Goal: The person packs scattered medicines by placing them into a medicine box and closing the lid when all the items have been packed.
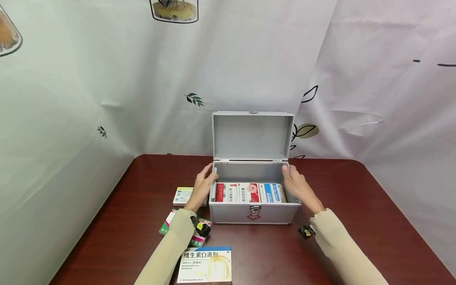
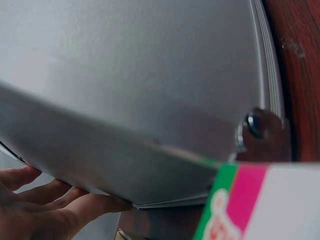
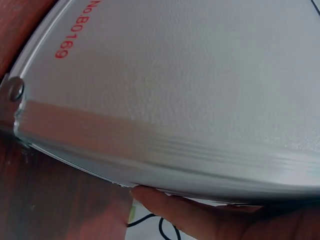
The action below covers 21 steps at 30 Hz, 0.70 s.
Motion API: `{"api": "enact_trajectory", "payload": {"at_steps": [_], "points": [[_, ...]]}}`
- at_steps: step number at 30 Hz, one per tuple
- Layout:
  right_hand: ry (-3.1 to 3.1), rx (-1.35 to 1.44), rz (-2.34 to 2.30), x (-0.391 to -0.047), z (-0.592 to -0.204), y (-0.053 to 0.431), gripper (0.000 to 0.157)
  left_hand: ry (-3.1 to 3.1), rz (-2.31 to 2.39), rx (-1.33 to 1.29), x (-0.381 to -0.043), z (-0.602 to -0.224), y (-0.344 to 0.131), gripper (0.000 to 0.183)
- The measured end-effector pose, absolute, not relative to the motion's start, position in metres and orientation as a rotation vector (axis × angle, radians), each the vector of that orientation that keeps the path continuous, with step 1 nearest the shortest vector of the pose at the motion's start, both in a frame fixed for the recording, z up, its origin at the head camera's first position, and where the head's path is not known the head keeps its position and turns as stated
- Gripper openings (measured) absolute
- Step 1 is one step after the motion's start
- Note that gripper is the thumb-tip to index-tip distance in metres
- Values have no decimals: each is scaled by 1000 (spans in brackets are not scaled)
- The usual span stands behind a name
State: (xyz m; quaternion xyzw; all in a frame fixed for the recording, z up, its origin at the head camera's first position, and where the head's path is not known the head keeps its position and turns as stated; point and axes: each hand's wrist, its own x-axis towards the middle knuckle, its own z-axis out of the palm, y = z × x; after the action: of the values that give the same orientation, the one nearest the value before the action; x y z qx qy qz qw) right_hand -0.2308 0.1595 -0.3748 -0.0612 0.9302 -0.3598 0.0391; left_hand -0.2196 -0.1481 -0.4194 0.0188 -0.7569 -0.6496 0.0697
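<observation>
Fingers of left hand (image 1: 201,187) and right hand (image 1: 299,186) grip the silver case (image 1: 229,214) by its opposite sides

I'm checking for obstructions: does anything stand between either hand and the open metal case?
Nothing visible does: the left hand and right hand touch the metal case on opposite sides. The blue-edged box lies in front, apart.

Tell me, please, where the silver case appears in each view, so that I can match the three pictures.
Head: the silver case stands a little right of centre, mostly in the lower half, lid open.
Left wrist: its wall fills the upper left and middle, with a metal corner fitting at right.
Right wrist: its wall fills most of the picture, with red lettering at upper left.
Shared landmark: the dark red tabletop.
</observation>
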Motion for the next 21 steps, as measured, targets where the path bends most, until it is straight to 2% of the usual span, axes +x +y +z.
{"api": "enact_trajectory", "payload": {"at_steps": [3, 6, 21], "points": [[2894, -189, -1075, -232, -375, 160, 52, -2275, -1957, 61, -221, -420, -147, 52], [2920, -183, -1043, -232, -376, 159, 44, -2272, -1960, 61, -221, -421, -146, 52], [2943, -112, -1009, -233, -374, 155, 43, -2451, -1865, 44, -223, -412, -153, 56]]}}
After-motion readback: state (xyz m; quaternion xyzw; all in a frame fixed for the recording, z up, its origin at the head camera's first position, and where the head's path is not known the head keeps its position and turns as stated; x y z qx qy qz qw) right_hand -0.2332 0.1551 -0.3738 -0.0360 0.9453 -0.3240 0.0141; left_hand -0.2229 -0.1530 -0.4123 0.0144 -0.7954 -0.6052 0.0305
